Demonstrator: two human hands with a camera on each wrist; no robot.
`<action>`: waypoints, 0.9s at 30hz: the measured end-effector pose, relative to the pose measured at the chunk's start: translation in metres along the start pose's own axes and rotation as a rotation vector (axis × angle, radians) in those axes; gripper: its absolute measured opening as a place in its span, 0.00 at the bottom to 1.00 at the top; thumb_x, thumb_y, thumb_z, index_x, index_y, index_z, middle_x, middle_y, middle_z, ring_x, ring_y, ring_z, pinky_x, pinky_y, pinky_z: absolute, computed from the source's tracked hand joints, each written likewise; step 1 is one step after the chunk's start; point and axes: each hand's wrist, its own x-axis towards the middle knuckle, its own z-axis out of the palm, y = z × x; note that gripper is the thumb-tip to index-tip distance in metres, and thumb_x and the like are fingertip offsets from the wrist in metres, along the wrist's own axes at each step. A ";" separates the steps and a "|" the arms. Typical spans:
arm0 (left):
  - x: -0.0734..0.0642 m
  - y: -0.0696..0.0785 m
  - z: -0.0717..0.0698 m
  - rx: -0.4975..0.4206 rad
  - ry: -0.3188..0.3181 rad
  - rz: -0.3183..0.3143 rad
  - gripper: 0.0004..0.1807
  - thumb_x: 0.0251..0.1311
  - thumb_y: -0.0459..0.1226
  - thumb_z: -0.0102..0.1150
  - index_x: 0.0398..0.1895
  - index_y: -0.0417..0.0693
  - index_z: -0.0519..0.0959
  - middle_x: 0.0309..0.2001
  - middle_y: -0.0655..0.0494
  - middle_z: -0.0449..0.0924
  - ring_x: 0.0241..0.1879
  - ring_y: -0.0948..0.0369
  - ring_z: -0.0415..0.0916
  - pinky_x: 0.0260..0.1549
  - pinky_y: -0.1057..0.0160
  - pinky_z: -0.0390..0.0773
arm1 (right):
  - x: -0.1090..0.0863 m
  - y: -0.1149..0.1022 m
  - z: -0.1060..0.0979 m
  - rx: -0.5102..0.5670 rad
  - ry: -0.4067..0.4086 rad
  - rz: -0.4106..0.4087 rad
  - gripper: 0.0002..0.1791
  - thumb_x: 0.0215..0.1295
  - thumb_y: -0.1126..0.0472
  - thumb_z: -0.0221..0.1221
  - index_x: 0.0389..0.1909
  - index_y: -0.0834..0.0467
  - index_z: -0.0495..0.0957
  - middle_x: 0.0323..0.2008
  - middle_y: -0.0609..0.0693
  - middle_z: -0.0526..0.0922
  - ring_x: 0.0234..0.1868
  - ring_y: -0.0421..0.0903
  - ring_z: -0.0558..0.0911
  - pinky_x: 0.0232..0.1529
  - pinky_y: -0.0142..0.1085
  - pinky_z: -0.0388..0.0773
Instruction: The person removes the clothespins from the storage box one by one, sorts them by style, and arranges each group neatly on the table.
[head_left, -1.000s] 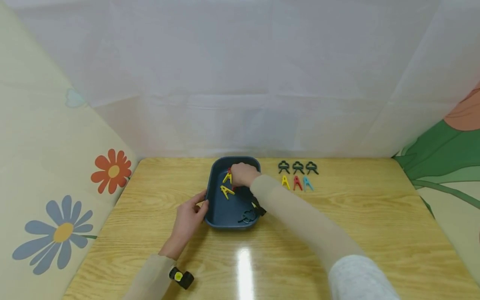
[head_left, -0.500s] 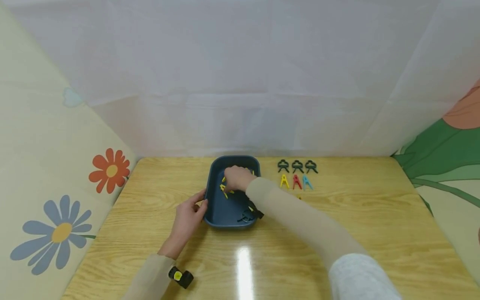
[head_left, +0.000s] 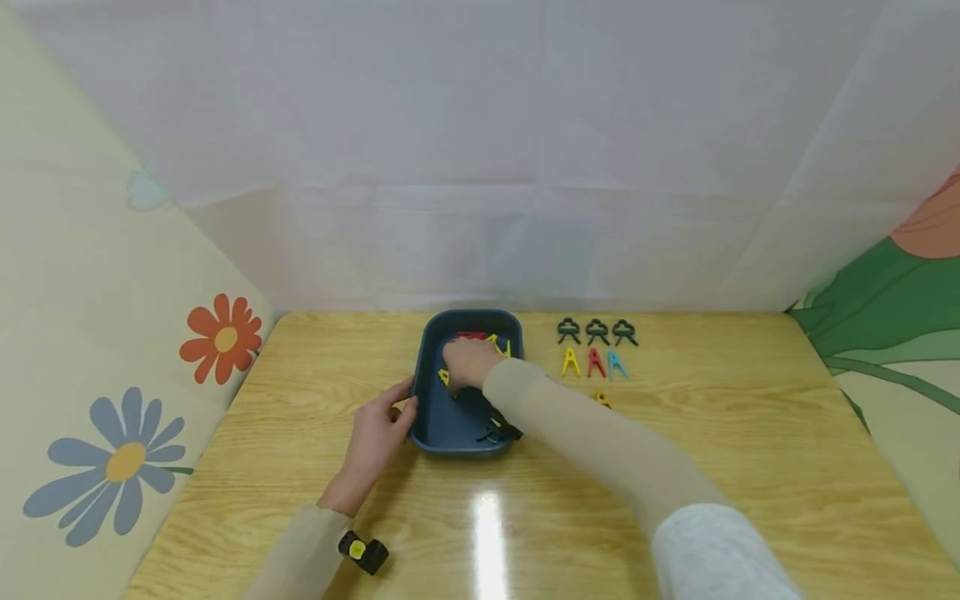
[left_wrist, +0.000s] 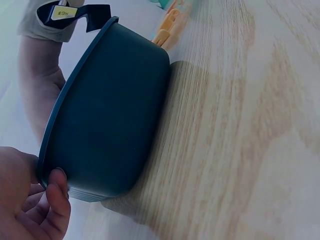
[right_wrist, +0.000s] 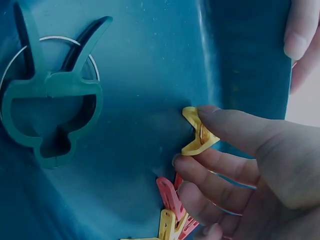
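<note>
Head cam: Since 1 sec. ago, our R hand (head_left: 468, 365) has shifted to 9 o'clock in the tray (head_left: 450, 423), now pinching a yellow clip (right_wrist: 204, 145), pick seemingly made; our L hand (head_left: 381, 425) grips the rim.

Head view: the right hand (head_left: 469, 363) partly obscures the pinched yellow clip (head_left: 444, 377); the right sleeve (head_left: 600, 433) partly obscures an orange-yellow clip (head_left: 602, 398).

one tray (head_left: 450, 429); outside: three dark clips (head_left: 597, 332), two yellow (head_left: 571, 361), one red (head_left: 596, 360), one blue (head_left: 615, 361)
</note>
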 end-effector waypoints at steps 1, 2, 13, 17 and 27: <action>0.000 0.000 0.000 -0.002 -0.001 0.000 0.23 0.75 0.32 0.56 0.70 0.37 0.75 0.52 0.37 0.85 0.14 0.66 0.69 0.14 0.67 0.67 | 0.000 -0.001 -0.001 0.001 -0.007 0.005 0.16 0.60 0.52 0.74 0.44 0.54 0.84 0.43 0.47 0.85 0.42 0.45 0.81 0.47 0.42 0.81; 0.000 0.001 -0.001 -0.005 -0.001 0.001 0.23 0.75 0.32 0.55 0.70 0.37 0.75 0.53 0.37 0.85 0.14 0.66 0.68 0.15 0.67 0.66 | -0.001 -0.001 -0.001 0.005 -0.007 0.005 0.15 0.60 0.51 0.75 0.43 0.53 0.84 0.41 0.47 0.85 0.41 0.45 0.81 0.46 0.41 0.81; -0.001 -0.001 0.002 -0.008 0.020 0.025 0.22 0.73 0.32 0.57 0.68 0.35 0.77 0.51 0.36 0.86 0.14 0.65 0.69 0.13 0.66 0.67 | 0.001 -0.003 0.003 0.026 -0.040 0.016 0.15 0.61 0.52 0.75 0.43 0.54 0.84 0.46 0.48 0.85 0.43 0.45 0.81 0.50 0.43 0.82; -0.002 -0.001 0.002 -0.011 0.030 0.031 0.22 0.73 0.31 0.57 0.68 0.34 0.77 0.50 0.36 0.86 0.14 0.65 0.69 0.13 0.67 0.66 | 0.003 -0.003 0.003 0.030 -0.035 0.017 0.15 0.63 0.53 0.73 0.46 0.55 0.84 0.45 0.48 0.85 0.42 0.46 0.80 0.50 0.44 0.81; -0.001 -0.001 0.002 -0.013 0.016 0.001 0.23 0.73 0.31 0.57 0.69 0.36 0.76 0.52 0.36 0.85 0.15 0.66 0.69 0.14 0.67 0.67 | 0.001 0.002 -0.003 0.046 -0.007 -0.020 0.11 0.63 0.56 0.71 0.42 0.55 0.83 0.36 0.48 0.82 0.36 0.46 0.79 0.40 0.40 0.79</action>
